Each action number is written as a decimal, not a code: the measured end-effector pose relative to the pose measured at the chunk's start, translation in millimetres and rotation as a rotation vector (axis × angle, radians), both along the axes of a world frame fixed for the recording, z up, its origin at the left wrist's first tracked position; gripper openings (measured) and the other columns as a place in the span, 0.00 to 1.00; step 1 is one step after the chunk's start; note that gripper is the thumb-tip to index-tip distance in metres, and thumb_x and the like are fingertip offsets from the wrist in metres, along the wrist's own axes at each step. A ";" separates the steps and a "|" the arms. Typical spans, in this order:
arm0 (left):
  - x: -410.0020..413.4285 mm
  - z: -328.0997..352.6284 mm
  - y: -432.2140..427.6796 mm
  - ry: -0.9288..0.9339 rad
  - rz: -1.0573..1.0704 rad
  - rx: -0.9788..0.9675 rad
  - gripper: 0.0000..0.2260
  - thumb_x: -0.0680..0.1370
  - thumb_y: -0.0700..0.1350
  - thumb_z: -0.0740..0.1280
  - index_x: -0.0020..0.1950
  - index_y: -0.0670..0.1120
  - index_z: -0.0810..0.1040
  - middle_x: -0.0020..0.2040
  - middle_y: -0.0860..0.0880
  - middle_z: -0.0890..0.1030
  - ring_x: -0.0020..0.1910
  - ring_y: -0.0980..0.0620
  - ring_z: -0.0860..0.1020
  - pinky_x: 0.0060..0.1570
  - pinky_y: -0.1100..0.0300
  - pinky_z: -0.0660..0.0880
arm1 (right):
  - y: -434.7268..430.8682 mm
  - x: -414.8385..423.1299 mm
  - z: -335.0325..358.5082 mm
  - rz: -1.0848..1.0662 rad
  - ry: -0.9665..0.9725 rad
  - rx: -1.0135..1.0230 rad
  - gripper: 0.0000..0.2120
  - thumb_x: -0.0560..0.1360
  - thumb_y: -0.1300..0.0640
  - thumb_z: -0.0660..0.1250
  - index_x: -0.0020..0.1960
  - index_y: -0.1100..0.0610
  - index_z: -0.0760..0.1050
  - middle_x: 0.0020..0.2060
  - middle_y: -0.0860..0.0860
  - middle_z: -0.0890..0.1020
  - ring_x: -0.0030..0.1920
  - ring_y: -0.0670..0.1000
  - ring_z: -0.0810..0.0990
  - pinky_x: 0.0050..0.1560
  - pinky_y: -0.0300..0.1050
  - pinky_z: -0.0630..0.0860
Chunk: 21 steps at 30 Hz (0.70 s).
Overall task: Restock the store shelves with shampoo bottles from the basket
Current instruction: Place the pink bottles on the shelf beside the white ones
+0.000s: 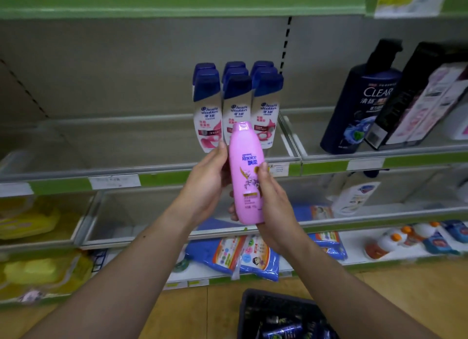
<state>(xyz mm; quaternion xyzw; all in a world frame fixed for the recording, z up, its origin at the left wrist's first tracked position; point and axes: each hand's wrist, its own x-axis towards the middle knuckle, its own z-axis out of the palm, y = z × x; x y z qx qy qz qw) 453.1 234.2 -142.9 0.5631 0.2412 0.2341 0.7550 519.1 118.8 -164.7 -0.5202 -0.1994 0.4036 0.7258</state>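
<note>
A pink Rejoice shampoo bottle (247, 171) stands upright in the air in front of the shelf, held between both hands. My left hand (206, 184) wraps its left side, and my right hand (272, 207) cups its lower right side. Behind it, white Head & Shoulders bottles with blue caps (236, 103) stand in three rows on the grey shelf (126, 146). The dark basket (276, 313) sits on the floor at the bottom, with dark bottles inside.
A dark Clear pump bottle (359, 103) and boxed products (417, 103) stand on the right shelf section. Lower shelves carry blue refill bags (248, 257), yellow packs (30, 219) and small bottles (415, 237). The shelf part left of the white bottles is bare.
</note>
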 end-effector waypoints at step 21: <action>-34.9 8.4 15.2 -0.139 0.043 -0.146 0.26 0.78 0.56 0.60 0.68 0.40 0.74 0.60 0.39 0.81 0.59 0.46 0.81 0.63 0.50 0.77 | 20.8 -21.1 -0.5 0.173 0.106 0.006 0.21 0.83 0.43 0.52 0.59 0.52 0.80 0.51 0.57 0.85 0.45 0.57 0.84 0.46 0.57 0.79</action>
